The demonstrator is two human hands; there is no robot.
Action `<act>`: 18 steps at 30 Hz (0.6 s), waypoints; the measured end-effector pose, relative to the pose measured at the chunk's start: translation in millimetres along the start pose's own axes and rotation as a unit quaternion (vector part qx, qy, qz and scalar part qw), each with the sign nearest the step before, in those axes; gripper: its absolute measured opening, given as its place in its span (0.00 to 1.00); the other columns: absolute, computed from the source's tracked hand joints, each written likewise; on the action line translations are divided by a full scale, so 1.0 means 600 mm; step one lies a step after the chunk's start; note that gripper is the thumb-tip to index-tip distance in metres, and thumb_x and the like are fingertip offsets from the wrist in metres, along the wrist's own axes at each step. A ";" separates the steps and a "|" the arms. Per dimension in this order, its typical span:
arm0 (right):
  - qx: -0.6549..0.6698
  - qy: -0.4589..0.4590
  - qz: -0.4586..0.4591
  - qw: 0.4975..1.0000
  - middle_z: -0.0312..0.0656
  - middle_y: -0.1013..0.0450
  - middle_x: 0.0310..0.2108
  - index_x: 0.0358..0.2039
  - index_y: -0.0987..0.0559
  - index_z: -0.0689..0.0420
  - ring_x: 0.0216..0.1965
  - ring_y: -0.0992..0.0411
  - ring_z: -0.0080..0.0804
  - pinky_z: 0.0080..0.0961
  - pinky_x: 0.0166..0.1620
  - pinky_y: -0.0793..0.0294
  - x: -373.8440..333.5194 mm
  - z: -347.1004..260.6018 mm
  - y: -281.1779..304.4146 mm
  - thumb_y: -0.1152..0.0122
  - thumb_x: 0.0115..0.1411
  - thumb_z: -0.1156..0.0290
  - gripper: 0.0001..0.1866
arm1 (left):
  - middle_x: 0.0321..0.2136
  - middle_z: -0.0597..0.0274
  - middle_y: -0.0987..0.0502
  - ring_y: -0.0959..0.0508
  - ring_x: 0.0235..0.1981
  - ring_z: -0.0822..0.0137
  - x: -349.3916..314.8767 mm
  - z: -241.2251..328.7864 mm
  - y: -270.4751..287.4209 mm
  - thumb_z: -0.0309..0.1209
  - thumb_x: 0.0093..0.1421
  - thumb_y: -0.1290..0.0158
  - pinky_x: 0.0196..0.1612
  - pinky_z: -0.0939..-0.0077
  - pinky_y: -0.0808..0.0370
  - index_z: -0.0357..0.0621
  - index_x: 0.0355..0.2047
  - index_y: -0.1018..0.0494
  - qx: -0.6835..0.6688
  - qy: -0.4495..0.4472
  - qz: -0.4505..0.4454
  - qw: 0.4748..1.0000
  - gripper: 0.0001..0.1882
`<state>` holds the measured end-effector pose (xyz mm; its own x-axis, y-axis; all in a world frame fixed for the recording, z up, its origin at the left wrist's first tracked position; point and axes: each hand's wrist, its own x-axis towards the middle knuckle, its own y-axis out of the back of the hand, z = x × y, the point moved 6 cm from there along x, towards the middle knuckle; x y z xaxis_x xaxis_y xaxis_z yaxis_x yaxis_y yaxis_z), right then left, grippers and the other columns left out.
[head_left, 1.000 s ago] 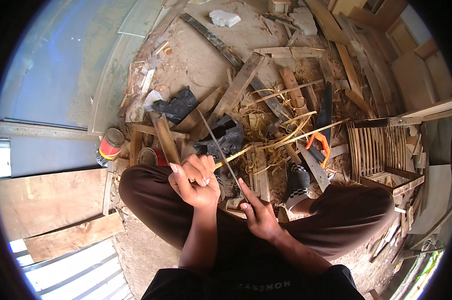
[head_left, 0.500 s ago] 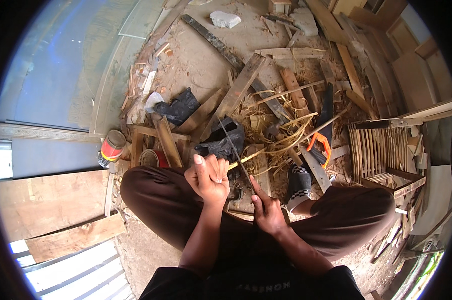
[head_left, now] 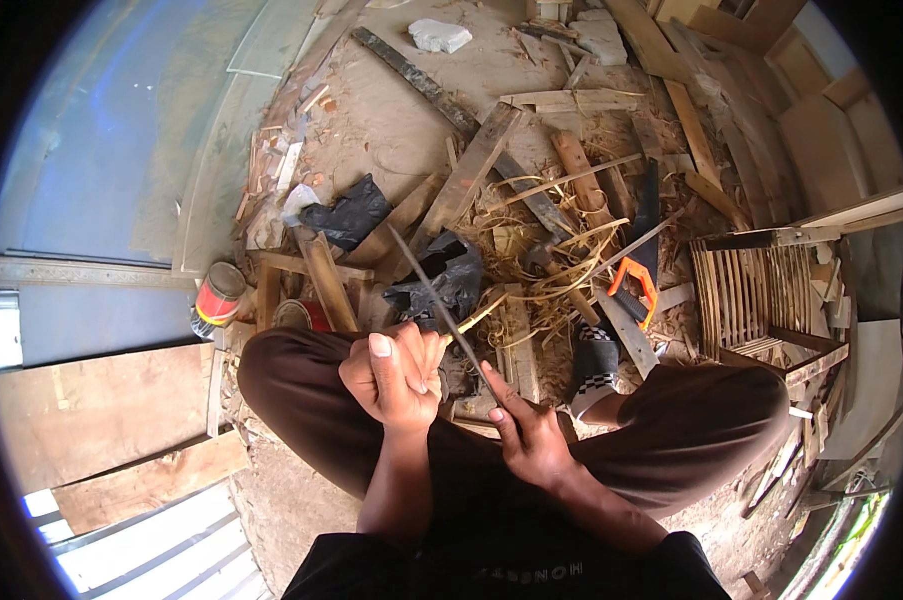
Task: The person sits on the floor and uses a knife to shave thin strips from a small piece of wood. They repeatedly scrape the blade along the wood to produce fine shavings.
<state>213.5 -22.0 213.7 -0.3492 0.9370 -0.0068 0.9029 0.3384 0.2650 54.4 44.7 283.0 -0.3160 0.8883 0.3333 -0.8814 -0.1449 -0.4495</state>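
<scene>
My right hand (head_left: 533, 442) is closed on a long knife (head_left: 433, 295), its forefinger stretched along the back. The narrow dark blade slants up and away to the left, and its handle is mostly hidden in the palm. My left hand (head_left: 393, 378) is a fist with the thumb up, just left of the blade. From that fist a thin yellowish bamboo strip (head_left: 483, 312) runs to the upper right, crossing at the blade. Beyond the hands lies a black plastic bag (head_left: 441, 280). Pale curled shavings (head_left: 581, 245) are heaped to its right.
Right of the shavings rests a handsaw with an orange handle (head_left: 647, 292). A slatted wooden crate (head_left: 756, 300) stands farther right. To the left are a red can (head_left: 221, 290) and a second black bag (head_left: 349, 215). Planks (head_left: 476, 165) lie crosswise ahead, before a white stone block (head_left: 439, 36).
My left fist has shifted left and slightly down. The knife in my right hand has moved left, its blade now showing broader. The whole view has shifted a little.
</scene>
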 end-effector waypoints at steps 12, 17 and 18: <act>0.008 -0.014 0.008 1.000 0.59 0.22 0.35 0.69 0.37 0.47 0.33 0.21 0.57 0.42 0.38 0.22 0.021 -0.019 -0.014 0.48 0.69 0.71 0.28 | 0.08 0.68 0.45 0.51 0.11 0.79 0.007 -0.014 0.007 0.34 0.75 0.62 0.17 0.79 0.54 0.43 0.10 0.46 -0.011 -0.005 0.043 0.999 0.31; -0.016 -0.108 0.000 0.994 0.59 0.22 0.35 0.68 0.35 0.47 0.32 0.21 0.57 0.42 0.36 0.22 0.018 0.037 -0.014 0.47 0.68 0.71 0.27 | 0.10 0.69 0.48 0.53 0.11 0.79 0.013 -0.014 -0.007 0.39 0.76 0.64 0.16 0.80 0.55 0.46 0.11 0.48 0.018 0.005 0.041 0.999 0.32; -0.009 -0.111 -0.010 0.994 0.60 0.22 0.36 0.68 0.35 0.48 0.33 0.21 0.57 0.43 0.36 0.22 0.018 0.023 -0.016 0.47 0.68 0.71 0.28 | 0.10 0.70 0.48 0.54 0.12 0.79 0.023 -0.015 0.002 0.40 0.76 0.64 0.16 0.80 0.55 0.46 0.11 0.48 0.007 0.017 0.070 0.997 0.32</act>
<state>204.7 -13.8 197.8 -0.3012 0.9266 -0.2251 0.8909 0.3576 0.2800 52.1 60.5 279.6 -0.4247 0.8733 0.2389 -0.8342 -0.2749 -0.4781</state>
